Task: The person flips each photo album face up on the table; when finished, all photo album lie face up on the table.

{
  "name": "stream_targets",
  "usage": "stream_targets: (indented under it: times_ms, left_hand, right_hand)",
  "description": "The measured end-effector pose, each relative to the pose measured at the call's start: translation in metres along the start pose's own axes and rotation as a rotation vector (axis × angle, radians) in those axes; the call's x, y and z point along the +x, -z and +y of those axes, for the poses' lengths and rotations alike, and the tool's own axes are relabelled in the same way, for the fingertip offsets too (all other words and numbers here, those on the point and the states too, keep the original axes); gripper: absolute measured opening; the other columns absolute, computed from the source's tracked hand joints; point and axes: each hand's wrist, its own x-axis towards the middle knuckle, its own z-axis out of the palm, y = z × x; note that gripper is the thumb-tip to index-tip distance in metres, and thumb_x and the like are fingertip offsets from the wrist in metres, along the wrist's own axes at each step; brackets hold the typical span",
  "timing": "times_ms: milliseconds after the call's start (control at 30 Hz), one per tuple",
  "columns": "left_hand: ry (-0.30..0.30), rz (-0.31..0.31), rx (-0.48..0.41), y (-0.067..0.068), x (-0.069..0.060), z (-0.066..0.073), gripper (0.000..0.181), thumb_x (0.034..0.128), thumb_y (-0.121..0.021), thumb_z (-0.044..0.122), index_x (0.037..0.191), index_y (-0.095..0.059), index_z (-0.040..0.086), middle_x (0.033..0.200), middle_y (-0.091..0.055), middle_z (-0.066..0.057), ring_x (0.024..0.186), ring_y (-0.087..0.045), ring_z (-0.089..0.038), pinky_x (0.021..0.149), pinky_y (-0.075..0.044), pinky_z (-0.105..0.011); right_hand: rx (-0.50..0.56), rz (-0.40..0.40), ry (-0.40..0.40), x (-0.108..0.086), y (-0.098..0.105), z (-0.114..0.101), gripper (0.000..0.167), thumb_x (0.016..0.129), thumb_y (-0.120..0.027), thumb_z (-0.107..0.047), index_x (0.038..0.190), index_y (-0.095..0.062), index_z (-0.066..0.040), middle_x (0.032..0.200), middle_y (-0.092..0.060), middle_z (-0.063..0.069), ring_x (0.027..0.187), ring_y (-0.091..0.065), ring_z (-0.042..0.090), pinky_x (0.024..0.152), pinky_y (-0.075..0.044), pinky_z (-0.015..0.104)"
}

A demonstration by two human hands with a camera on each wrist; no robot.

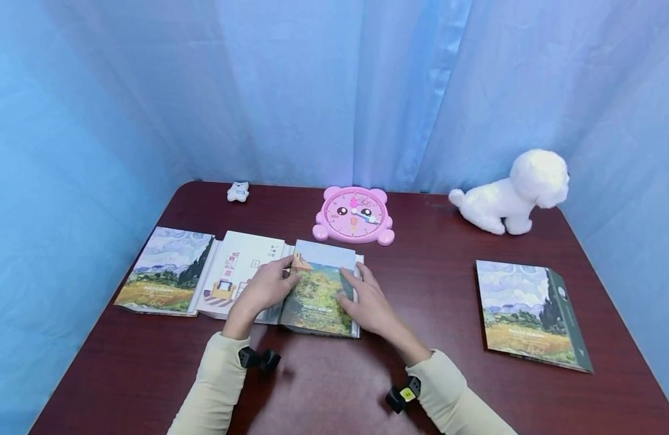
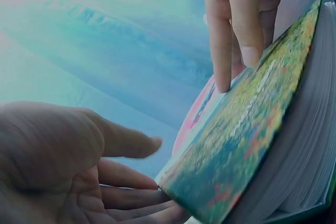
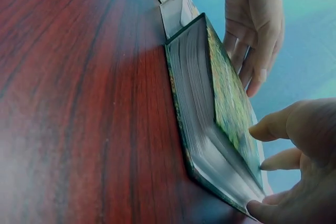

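Note:
A photo album (image 1: pixel 320 302) with a painted green-and-yellow garden cover lies on the table in front of me. My left hand (image 1: pixel 266 287) rests at its left edge with fingers extended; the left wrist view shows the thumb held off the cover. On the right side, my right hand (image 1: pixel 369 302) touches the cover with its thumb and a fingertip, its fingers mostly straight. Seen in the right wrist view, the album's page block (image 3: pixel 189 72) fans slightly under the cover. Directly to the left lies a white album (image 1: pixel 242 260) with a furniture drawing, partly hidden by my left hand.
Farther left is an album with a wheat-field cover (image 1: pixel 163 272); a similar album (image 1: pixel 521 314) lies at the right. Along the back stand a small white figure (image 1: pixel 238 192), a pink toy clock (image 1: pixel 353 223) and a white plush dog (image 1: pixel 508 196). Blue curtains (image 1: pixel 291 90) surround the table.

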Motion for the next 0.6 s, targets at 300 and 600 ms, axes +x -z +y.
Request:
stream_targets:
  times_ms: [300,600]
  left_hand:
    - [-0.104,0.182,0.013,-0.006,-0.004,0.01,0.056,0.0941,-0.057,0.026,0.14,-0.044,-0.002,0.146,-0.039,-0.024,0.138,-0.03,-0.042,0.111,-0.028,-0.054]
    - [-0.198,0.249,-0.114,-0.027,0.002,0.038,0.048,0.0935,-0.059,0.024,0.138,-0.05,0.007,0.143,-0.044,-0.015,0.135,-0.037,-0.032,0.11,-0.032,-0.049]
  right_hand:
    - [0.005,0.066,0.051,-0.005,0.011,0.013,0.056,0.09,-0.063,-0.023,0.141,-0.048,-0.007,0.152,-0.028,0.024,0.138,-0.033,0.039,0.109,-0.032,0.054]
    - [-0.03,0.126,0.024,-0.015,0.042,0.033,0.054,0.091,-0.061,-0.023,0.141,-0.047,-0.006,0.152,-0.028,0.024,0.138,-0.032,0.041,0.11,-0.03,0.056]
